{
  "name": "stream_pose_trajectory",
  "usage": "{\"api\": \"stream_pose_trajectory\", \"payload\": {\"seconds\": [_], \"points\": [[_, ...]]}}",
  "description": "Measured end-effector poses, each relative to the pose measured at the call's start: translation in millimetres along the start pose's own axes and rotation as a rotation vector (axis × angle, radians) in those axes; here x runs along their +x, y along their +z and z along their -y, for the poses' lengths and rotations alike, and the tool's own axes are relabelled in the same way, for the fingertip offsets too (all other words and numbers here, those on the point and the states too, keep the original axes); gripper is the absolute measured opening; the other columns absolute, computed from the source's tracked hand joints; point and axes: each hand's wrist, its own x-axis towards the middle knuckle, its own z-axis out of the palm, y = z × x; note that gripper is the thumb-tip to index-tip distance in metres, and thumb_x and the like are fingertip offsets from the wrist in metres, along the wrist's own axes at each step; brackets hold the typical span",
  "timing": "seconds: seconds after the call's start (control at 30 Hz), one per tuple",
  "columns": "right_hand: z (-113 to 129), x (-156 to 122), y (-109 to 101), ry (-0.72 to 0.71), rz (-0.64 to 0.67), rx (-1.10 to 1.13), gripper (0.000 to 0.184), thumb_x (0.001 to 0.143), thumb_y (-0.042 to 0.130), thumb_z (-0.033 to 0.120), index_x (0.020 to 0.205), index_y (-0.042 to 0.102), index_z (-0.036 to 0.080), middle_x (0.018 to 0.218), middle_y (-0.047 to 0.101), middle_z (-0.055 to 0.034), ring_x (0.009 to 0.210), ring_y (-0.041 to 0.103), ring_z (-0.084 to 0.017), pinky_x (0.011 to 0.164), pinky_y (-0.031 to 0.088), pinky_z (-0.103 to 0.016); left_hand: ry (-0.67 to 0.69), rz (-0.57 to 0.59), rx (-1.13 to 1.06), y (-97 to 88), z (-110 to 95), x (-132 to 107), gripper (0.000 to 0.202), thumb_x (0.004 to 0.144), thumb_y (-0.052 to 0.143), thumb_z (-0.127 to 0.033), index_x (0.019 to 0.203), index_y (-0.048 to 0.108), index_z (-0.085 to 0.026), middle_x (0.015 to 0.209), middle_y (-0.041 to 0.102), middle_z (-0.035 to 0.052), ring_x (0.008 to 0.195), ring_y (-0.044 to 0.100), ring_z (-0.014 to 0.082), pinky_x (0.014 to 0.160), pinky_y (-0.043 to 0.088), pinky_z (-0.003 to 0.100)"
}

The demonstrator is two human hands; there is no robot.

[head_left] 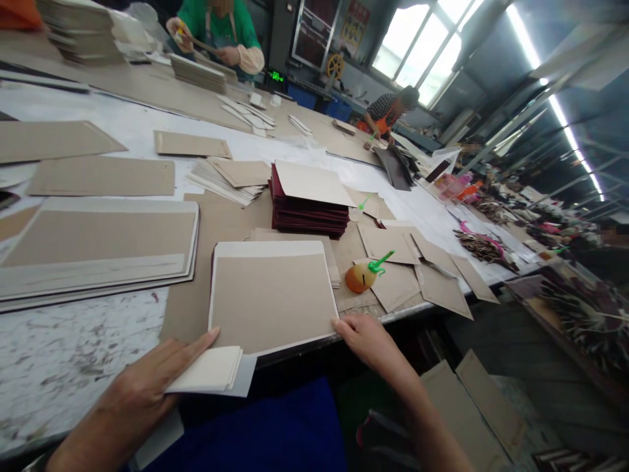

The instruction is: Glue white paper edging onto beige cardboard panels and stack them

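A tan board panel with a pale border lies before me at the table's front edge, a dark red edge along its left side. My left hand holds a small stack of cream paper pieces, its outstretched index finger touching the panel's lower left. At the panel's lower right edge, my right hand grips the border between thumb and curled fingers. Just beyond that hand stands a squeeze bottle of amber liquid with a green nozzle. Behind the panel rises a stack of dark red folded pieces, topped by a cream sheet.
Larger bordered panels are stacked at left. Loose tan boards spread to the right, along the table edge. Across the table, a person in green handles a strip, and another person bends over the work further right.
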Motion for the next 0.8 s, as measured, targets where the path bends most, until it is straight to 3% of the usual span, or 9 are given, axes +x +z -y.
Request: {"api": "stream_pose_trajectory", "payload": {"seconds": [0.1,0.2,0.27,0.33,0.47,0.57,0.7,0.8], "points": [[19,4,-15,0.021,-0.199,-0.070,0.037,0.087,0.037,0.043,0.064,0.053,0.020,0.057,0.052,-0.0008,0.056,0.048,-0.016,0.054,0.031,-0.026,0.040,0.002,0.056,-0.2,4,1,0.045,0.087,0.039,-0.029,0.132,0.038,-0.032,0.079,0.064,0.0009,0.069,0.059,0.0152,0.065,0.048,0.021],[49,15,-14,-0.269,-0.385,-0.059,0.039,0.087,0.038,0.044,0.101,0.058,0.014,0.092,0.063,-0.0107,0.087,0.056,-0.023,0.077,0.041,-0.032,0.044,-0.008,0.108,-1.7,0,4,0.051,0.085,0.037,-0.017,0.134,0.035,-0.031,0.076,0.063,0.0015,0.068,0.059,0.0144,0.063,0.048,0.020],[67,25,-5,-0.536,-0.427,-0.105,0.052,0.085,0.041,0.046,0.125,0.046,0.012,0.126,0.050,-0.0162,0.118,0.041,-0.029,0.097,0.031,-0.042,0.045,-0.014,0.135,-3.8,-6,7,0.056,0.082,0.036,-0.008,0.134,0.034,-0.030,0.074,0.061,0.0005,0.065,0.058,0.0126,0.061,0.047,0.019],[81,35,9,-0.685,-0.406,-0.175,0.065,0.082,0.046,0.051,0.136,0.034,0.017,0.143,0.030,-0.0144,0.132,0.019,-0.033,0.104,0.017,-0.051,0.055,-0.018,0.152,-5.5,-11,10,0.060,0.079,0.036,-0.003,0.133,0.035,-0.029,0.072,0.059,-0.0001,0.064,0.057,0.0119,0.060,0.048,0.018],[88,50,36,-0.770,-0.245,-0.212,0.067,0.080,0.047,0.057,0.138,0.031,0.028,0.147,0.023,-0.0092,0.135,0.010,-0.033,0.105,0.009,-0.056,0.028,-0.021,0.185,-6.6,-18,13,0.061,0.075,0.036,0.001,0.131,0.039,-0.025,0.073,0.060,0.0014,0.066,0.056,0.0133,0.060,0.049,0.021],[85,54,44,-0.785,-0.221,-0.189,0.064,0.081,0.045,0.058,0.137,0.032,0.030,0.147,0.022,-0.0078,0.135,0.010,-0.033,0.106,0.008,-0.057,0.007,-0.001,0.199,-6.8,-20,13,0.064,0.071,0.035,0.004,0.128,0.043,-0.023,0.072,0.061,0.0019,0.065,0.057,0.0134,0.060,0.050,0.021],[83,52,41,-0.837,-0.337,-0.088,0.062,0.083,0.047,0.049,0.135,0.035,0.019,0.141,0.035,-0.0137,0.132,0.020,-0.032,0.105,0.016,-0.056,-0.008,-0.019,0.148,-6.9,-18,12,0.057,0.073,0.037,-0.002,0.124,0.049,-0.024,0.080,0.068,0.0021,0.069,0.062,0.0126,0.065,0.052,0.019],[70,42,34,-0.758,-0.554,0.152,0.041,0.089,0.039,0.034,0.123,0.046,0.012,0.120,0.054,-0.0161,0.118,0.043,-0.026,0.098,0.034,-0.046,-0.048,-0.105,0.059,-7.5,-13,5,0.043,0.078,0.048,-0.020,0.120,0.052,-0.029,0.101,0.069,-0.0014,0.082,0.066,0.0125,0.075,0.051,0.017]]}}
